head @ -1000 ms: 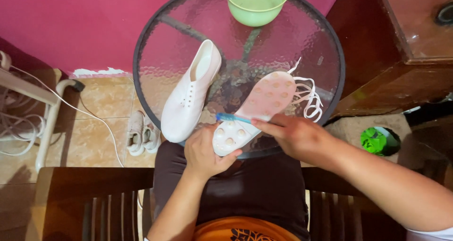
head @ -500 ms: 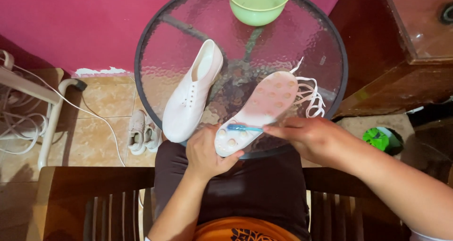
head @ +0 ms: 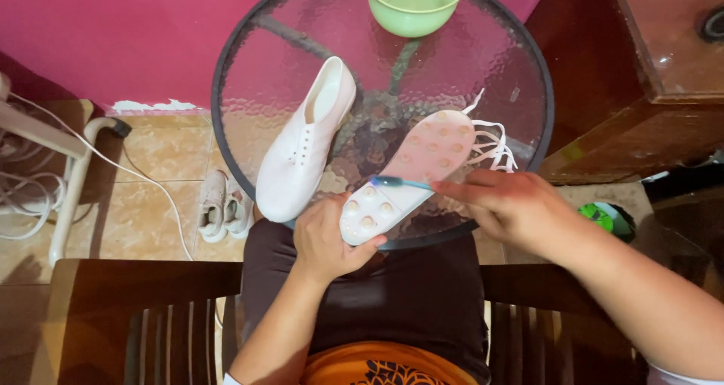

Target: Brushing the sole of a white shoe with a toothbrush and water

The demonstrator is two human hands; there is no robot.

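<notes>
A white shoe lies sole-up on the round glass table, its pinkish sole with round studs facing me. My left hand grips its near end at the table's front edge. My right hand holds a blue toothbrush with its head on the sole. A second white shoe rests upright on the table to the left. Loose white laces lie beside the far end of the upturned shoe.
A light green bowl stands at the table's far edge. A dark wooden cabinet is on the right, a green object on the floor below it. Small shoes and white cables lie on the tiled floor at left.
My right hand has shifted the toothbrush a little along the sole, away from the near end. The left hand keeps its grip on the shoe.
</notes>
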